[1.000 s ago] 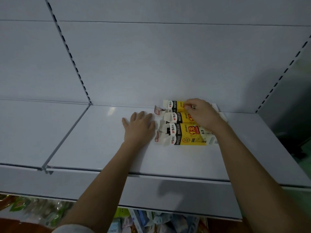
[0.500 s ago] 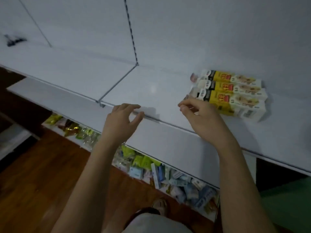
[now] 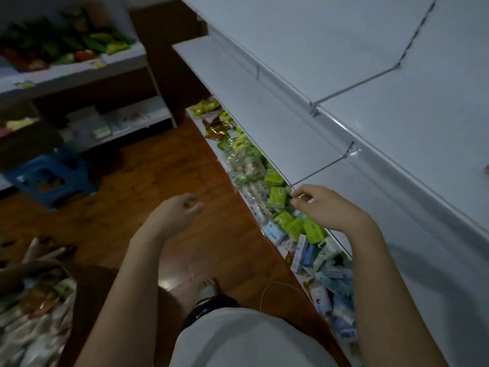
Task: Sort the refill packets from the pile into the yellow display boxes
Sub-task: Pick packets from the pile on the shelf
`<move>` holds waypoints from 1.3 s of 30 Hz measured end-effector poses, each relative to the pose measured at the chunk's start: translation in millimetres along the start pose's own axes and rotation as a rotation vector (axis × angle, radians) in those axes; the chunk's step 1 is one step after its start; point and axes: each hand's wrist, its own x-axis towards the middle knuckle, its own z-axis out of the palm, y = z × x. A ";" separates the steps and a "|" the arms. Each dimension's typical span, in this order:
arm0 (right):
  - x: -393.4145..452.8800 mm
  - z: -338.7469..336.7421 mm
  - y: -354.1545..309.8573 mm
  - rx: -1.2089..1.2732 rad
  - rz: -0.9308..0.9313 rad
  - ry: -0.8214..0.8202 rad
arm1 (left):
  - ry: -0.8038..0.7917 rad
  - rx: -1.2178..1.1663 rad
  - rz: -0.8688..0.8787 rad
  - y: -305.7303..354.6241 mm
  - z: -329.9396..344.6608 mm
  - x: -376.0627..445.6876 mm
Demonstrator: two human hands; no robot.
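Head view, looking down along a shop aisle, light dim. Left hand in mid-air over the wooden floor, fingers loosely curled, nothing in it. Right hand just in front of the white shelf edge, thumb and forefinger close together as in a pinch; cannot tell whether anything is between them. Both forearms bare, reaching forward from a pale shirt at the near edge.

Yellow display boxes are out of frame; a small reddish scrap shows at the far right edge on the upper shelf, too cropped to name. Near left, an open brown carton with a heap of packets beside it, blurred; cannot tell whether these are the refill packets.

Low shelf right of the floor holds green packs and blue-and-white packs, jumbled. Far left: blue plastic stool on the floor, second shelf unit with green and red goods on top. One shoe visible below the hands.
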 end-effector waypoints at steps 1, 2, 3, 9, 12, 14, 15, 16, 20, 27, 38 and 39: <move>13.4 8.8 -10.4 -0.013 0.001 -0.039 | -0.039 -0.014 -0.036 -14.4 -2.9 2.7; 31.7 21.1 -24.9 -0.026 -0.003 -0.079 | -0.060 -0.035 -0.070 -34.4 -8.6 8.6; 46.9 31.4 -37.1 -0.040 -0.005 -0.108 | -0.065 -0.053 -0.095 -50.4 -13.8 13.3; 148.9 93.4 -148.3 -0.140 -0.089 -0.213 | 0.058 -0.156 -0.214 -161.0 -58.6 55.0; 188.7 117.6 -205.1 -0.165 -0.148 -0.243 | 0.039 -0.160 -0.252 -207.3 -83.5 72.9; 211.0 128.5 -235.7 -0.166 -0.175 -0.262 | 0.020 -0.167 -0.260 -228.2 -100.6 86.0; 222.8 132.7 -248.5 -0.171 -0.182 -0.269 | 0.024 -0.169 -0.263 -237.0 -108.4 94.4; 235.8 136.4 -259.5 -0.181 -0.191 -0.273 | 0.034 -0.171 -0.269 -245.0 -114.9 104.3; 296.8 142.8 -290.5 -0.217 -0.204 -0.297 | 0.037 -0.180 -0.289 -266.5 -134.7 159.0; 435.3 110.6 -334.0 -0.223 -0.204 -0.309 | 0.087 -0.106 -0.241 -259.4 -201.9 300.3; 621.8 62.8 -444.1 -0.208 -0.288 -0.290 | 0.173 -0.151 -0.220 -273.8 -308.4 471.9; 636.2 64.7 -449.2 -0.223 -0.272 -0.316 | 0.153 -0.154 -0.234 -277.9 -313.1 487.8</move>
